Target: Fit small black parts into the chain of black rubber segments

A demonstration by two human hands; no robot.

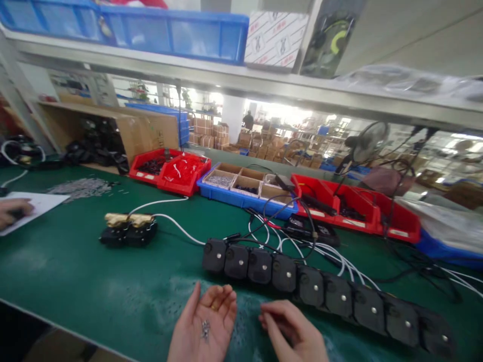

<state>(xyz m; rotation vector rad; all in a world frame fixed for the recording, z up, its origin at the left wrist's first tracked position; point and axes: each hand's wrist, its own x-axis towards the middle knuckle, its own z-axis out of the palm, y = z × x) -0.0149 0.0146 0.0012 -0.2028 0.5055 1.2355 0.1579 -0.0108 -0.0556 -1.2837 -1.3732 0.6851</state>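
My left hand [209,322] is palm up near the front edge of the green table, its fingers loosely curled. Several small metal screws [205,329] lie on its palm. To its right, my right hand [290,327] is closed, thumb and fingertips pressed together; whatever is between them, if anything, is too small to make out. Beyond both hands runs a slanting row of black square housings [260,265], each with a bright round spot on its face. White cables [339,259] lie behind them. Neither hand touches the row.
Two black-and-gold units [129,229] sit at left on the green table [75,271]. Behind are red bins [181,173], a blue divided tray [241,198], more red bins [339,213] and an open cardboard box [147,131]. Another person's hand [15,212] rests on white paper at far left.
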